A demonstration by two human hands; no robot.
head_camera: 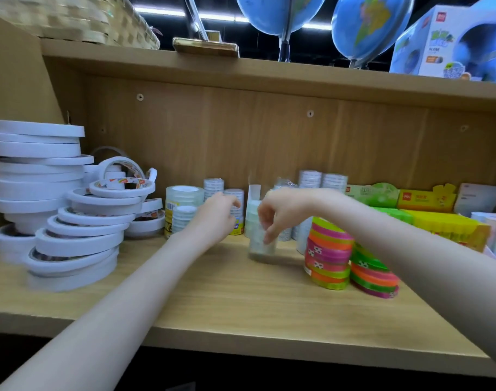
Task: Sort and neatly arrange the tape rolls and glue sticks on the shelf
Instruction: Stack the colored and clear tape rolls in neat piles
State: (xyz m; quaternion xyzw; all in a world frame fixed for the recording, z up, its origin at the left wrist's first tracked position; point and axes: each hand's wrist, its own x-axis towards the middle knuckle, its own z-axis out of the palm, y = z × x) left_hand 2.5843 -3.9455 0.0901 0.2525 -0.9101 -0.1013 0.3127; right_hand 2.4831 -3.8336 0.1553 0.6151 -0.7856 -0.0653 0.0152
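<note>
R hand point(278, 213) hangs wrist-up over the mid shelf point(213, 300), fingers curled down round the top of a clear tape stack point(262, 244); stack is motion-blurred, so the exact grip and whether its base touches the board are hard to tell. L hand point(215, 218) reaches toward the back wall, fingers bent at small clear rolls point(182, 218) w/ a yellow label; fingertips are blurred and partly behind the hand itself, so can't tell if it holds anything or just touches.

Just R of the held stack, near the shelf middle: two leaning piles of neon tape point(330, 255) in pink, orange, green, the R pile partly hidden by the R forearm. Behind both hands, along the back wall: more clear tape stacks point(323, 182), lower parts hidden by the hands.

L end of the shelf: tall untidy heap of white tape rolls point(38, 179), some tilted, some sliding toward the front edge; the heap's far L side is cut off by the side panel. R end: green and yellow boxes point(427, 198) — print too small to read, contents not visible; the rightmost items run out of frame.

Top board above: woven basket point(72, 21), globes point(368, 26) and a globe box point(450, 43), all cropped by the frame's top edge.
</note>
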